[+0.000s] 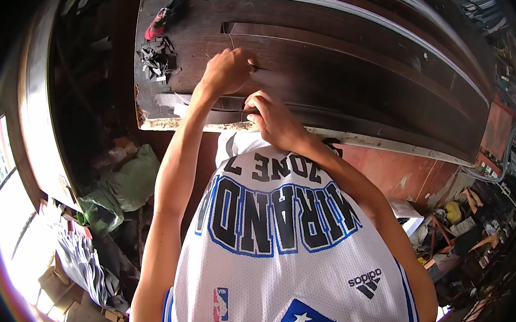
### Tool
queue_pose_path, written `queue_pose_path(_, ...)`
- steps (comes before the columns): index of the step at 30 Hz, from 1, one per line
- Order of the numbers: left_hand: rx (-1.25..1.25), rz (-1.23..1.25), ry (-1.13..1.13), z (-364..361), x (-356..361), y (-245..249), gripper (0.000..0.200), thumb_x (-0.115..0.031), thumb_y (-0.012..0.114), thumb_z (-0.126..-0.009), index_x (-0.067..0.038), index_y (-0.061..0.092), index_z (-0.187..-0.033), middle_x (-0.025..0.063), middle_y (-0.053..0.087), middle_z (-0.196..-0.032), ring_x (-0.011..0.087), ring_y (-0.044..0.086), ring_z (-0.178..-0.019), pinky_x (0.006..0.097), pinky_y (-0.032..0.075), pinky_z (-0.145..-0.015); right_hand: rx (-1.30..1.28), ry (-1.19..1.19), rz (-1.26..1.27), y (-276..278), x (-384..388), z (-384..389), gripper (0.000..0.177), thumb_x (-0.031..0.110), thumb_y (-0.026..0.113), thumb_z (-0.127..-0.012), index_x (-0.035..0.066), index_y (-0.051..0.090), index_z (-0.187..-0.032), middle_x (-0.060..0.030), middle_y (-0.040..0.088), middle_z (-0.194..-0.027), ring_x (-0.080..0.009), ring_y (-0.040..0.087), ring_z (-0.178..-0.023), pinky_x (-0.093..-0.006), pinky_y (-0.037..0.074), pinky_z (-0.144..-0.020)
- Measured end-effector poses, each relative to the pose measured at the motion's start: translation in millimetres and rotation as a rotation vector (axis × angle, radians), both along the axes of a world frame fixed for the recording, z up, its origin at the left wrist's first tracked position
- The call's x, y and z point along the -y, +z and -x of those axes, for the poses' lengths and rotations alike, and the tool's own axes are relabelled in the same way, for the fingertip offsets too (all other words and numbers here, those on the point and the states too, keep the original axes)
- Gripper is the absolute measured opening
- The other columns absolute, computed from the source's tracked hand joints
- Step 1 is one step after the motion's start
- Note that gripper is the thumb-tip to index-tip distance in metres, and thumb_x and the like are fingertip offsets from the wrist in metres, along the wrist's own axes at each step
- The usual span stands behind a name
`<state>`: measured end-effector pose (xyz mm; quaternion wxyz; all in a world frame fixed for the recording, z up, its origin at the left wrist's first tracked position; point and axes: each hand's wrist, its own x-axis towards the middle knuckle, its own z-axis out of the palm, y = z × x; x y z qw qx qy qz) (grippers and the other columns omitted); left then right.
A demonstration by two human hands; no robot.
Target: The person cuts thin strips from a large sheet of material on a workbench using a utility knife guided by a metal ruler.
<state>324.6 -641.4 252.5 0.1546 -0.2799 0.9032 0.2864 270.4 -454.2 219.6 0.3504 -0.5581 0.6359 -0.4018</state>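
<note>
My left hand (pixel 229 71) is raised a little above the dark wooden tabletop, its fingers curled closed. Something blurred and too indistinct to name shows beside its fingertips. Close to the front edge, my right hand (pixel 271 119) has thumb and fingers pinched on a dark flat strip (pixel 228 116) that lies along the board. A second long dark strip (pixel 312 41) stretches across the surface farther back, with a thin thread-like piece near its left end.
A pile of small dark offcuts (pixel 158 59) lies at the table's left, below a red-and-teal tool (pixel 165 15). Long pale strips (pixel 338 5) run along the back. Green bags (pixel 127 179) sit left on the floor; clutter (pixel 460 232) fills the right.
</note>
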Motion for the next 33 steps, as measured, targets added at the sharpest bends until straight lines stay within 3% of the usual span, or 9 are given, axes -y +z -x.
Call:
queue_pose_path(5, 0.043, 0.035, 0.105, -21, 46, -15, 0.017, -0.016, 0.062, -0.088, -0.010, 0.071, -0.101, 0.0117, 0.073, -0.098, 0.0284, 0.071, -0.092, 0.0394, 0.054, -0.078, -0.014, -0.017, 0.034, -2, 1, 0, 0.019, 0.001, 0.057, -0.088, 0.001, 0.052, -0.106, -0.0158, 0.056, -0.106, -0.0345, 0.055, -0.101, -0.0442, 0.043, -0.091)
queue_pose_path(7, -0.001, -0.031, 0.118, -44, 78, -20, 0.017, -0.022, 0.064, -0.089, -0.015, 0.074, -0.100, 0.0116, 0.073, -0.096, 0.0303, 0.071, -0.088, 0.0426, 0.055, -0.078, 0.013, -0.032, 0.040, -2, 0, -1, 0.016, 0.001, 0.058, -0.087, 0.002, 0.053, -0.103, -0.0158, 0.055, -0.104, -0.0343, 0.055, -0.097, -0.0448, 0.043, -0.090)
queue_pose_path(9, -0.024, 0.083, 0.129, -75, 112, -22, 0.018, -0.021, 0.064, -0.086, -0.011, 0.073, -0.099, 0.0117, 0.073, -0.097, 0.0299, 0.070, -0.089, 0.0411, 0.054, -0.078, -0.001, -0.050, 0.082, -4, -1, -2, 0.014, 0.004, 0.060, -0.089, 0.003, 0.053, -0.101, -0.0151, 0.056, -0.101, -0.0338, 0.055, -0.096, -0.0451, 0.043, -0.090)
queue_pose_path(11, -0.040, 0.077, 0.316, -108, 139, -16, 0.019, -0.018, 0.064, -0.084, -0.008, 0.072, -0.098, 0.0139, 0.072, -0.098, 0.0311, 0.069, -0.092, 0.0404, 0.053, -0.078, 0.017, -0.040, 0.051, 0, 0, -1, 0.015, 0.004, 0.060, -0.090, 0.001, 0.053, -0.103, -0.0149, 0.056, -0.103, -0.0338, 0.056, -0.099, -0.0442, 0.043, -0.090)
queue_pose_path(15, 0.070, 0.221, 0.264, -178, 192, 3, 0.019, -0.015, 0.063, -0.082, -0.005, 0.070, -0.096, 0.0174, 0.069, -0.093, 0.0336, 0.068, -0.091, 0.0408, 0.051, -0.077, 0.054, -0.037, 0.021, -1, 0, -1, 0.014, 0.005, 0.059, -0.091, 0.000, 0.055, -0.104, -0.0146, 0.057, -0.105, -0.0335, 0.057, -0.103, -0.0438, 0.044, -0.092)
queue_pose_path(19, 0.091, 0.424, 0.299, -251, 233, 14, 0.017, -0.007, 0.062, -0.083, -0.005, 0.069, -0.098, 0.0155, 0.070, -0.091, 0.0323, 0.069, -0.090, 0.0402, 0.051, -0.077, 0.019, -0.043, 0.029, 3, -1, 0, 0.013, 0.007, 0.058, -0.092, 0.000, 0.055, -0.103, -0.0145, 0.057, -0.105, -0.0334, 0.056, -0.103, -0.0443, 0.044, -0.092)
queue_pose_path(22, 0.115, 0.360, 0.461, -259, 226, 20, 0.018, -0.002, 0.060, -0.085, -0.006, 0.067, -0.101, 0.0150, 0.070, -0.091, 0.0316, 0.069, -0.090, 0.0398, 0.051, -0.077, 0.012, -0.038, 0.035, 0, 0, 0, 0.013, 0.007, 0.059, -0.092, 0.001, 0.055, -0.103, -0.0143, 0.057, -0.105, -0.0334, 0.056, -0.103, -0.0439, 0.044, -0.092)
queue_pose_path(25, 0.103, 0.332, 0.406, -268, 228, 7, 0.021, 0.003, 0.056, -0.085, -0.004, 0.065, -0.103, 0.0153, 0.069, -0.093, 0.0292, 0.068, -0.092, 0.0383, 0.051, -0.080, 0.003, -0.035, 0.058, -2, 0, -1, 0.014, 0.007, 0.059, -0.092, 0.001, 0.055, -0.103, -0.0139, 0.057, -0.105, -0.0333, 0.056, -0.102, -0.0434, 0.044, -0.093)
queue_pose_path(33, 0.145, 0.415, 0.344, -269, 241, -32, 0.023, -0.006, 0.053, -0.091, -0.015, 0.067, -0.107, 0.0118, 0.068, -0.110, 0.0330, 0.063, -0.108, 0.0441, 0.050, -0.089, 0.038, -0.038, 0.098, -7, 2, -3, 0.011, 0.005, 0.058, -0.090, 0.003, 0.055, -0.100, -0.0139, 0.056, -0.102, -0.0318, 0.055, -0.096, -0.0444, 0.043, -0.088)
